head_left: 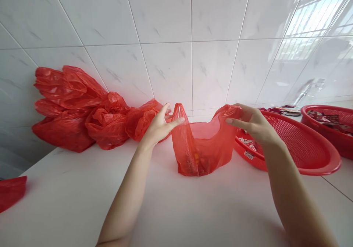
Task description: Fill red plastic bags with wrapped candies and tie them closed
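Observation:
A translucent red plastic bag (205, 151) stands upright on the white table, its mouth spread between two handles, with a few dark and orange items showing dimly at its bottom. My left hand (161, 124) is at the left handle, thumb on the near side and fingers behind it, fingers apart. The right handle is gripped by my right hand (252, 124), whose thumb points left across the bag; its fingers are partly hidden behind the plastic.
Several filled red bags (107, 118) lie against the tiled wall at left. At right are a red mesh basket (298, 140) with packets and another red basket (331, 140). Red plastic (12, 192) shows at the left edge of the white table (193, 210).

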{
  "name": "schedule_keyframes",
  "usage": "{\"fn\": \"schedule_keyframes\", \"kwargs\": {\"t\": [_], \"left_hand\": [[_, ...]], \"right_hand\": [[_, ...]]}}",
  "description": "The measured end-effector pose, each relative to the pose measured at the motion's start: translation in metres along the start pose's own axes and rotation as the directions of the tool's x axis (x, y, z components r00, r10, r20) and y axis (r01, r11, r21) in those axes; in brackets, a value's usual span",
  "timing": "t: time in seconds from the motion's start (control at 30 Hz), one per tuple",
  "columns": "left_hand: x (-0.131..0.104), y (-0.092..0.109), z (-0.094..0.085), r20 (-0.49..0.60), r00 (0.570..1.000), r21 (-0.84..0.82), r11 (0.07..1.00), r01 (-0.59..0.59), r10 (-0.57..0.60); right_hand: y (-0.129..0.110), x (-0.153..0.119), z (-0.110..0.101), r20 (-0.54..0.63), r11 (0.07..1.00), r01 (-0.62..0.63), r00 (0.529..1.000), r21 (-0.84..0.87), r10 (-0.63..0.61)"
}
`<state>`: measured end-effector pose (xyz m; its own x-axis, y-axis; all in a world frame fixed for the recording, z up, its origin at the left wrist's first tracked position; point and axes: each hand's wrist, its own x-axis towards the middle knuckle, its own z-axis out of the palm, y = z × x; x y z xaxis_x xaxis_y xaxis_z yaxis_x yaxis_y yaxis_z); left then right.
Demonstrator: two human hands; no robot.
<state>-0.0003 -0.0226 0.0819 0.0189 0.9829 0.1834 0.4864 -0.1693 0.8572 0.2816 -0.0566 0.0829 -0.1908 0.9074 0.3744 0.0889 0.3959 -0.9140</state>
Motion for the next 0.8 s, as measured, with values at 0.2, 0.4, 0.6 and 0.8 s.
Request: {"fn": "schedule_keyframes", "kwargs": {"t": [0.2, 0.4, 0.6, 0.8], "left_hand": [[0.002, -0.003, 0.008, -0.013, 0.999, 0.029, 0.999, -0.033, 0.033], [0.001, -0.003, 0.021, -0.055, 0.988, 0.061, 0.988, -0.139, 0.142], [0.003, -0.002, 0.016, -0.013, 0.953, -0.175, 0.938, -0.299, 0.302], [-0.001, 0.003, -0.003, 0.026, 0.947, -0.255, 0.918, -0.302, 0.319]], "right_hand": [[0.004, 0.002, 0.004, 0.058, 1.000, -0.006, 0.998, 0.030, 0.004], [0.003, 0.000, 0.007, 0.024, 0.997, -0.003, 1.000, 0.071, 0.001], [0.004, 0.002, 0.011, -0.080, 0.995, 0.047, 0.996, 0.084, -0.041], [0.009, 0.009, 0.014, -0.322, 0.977, 0.065, 0.947, 0.203, 0.004]]}}
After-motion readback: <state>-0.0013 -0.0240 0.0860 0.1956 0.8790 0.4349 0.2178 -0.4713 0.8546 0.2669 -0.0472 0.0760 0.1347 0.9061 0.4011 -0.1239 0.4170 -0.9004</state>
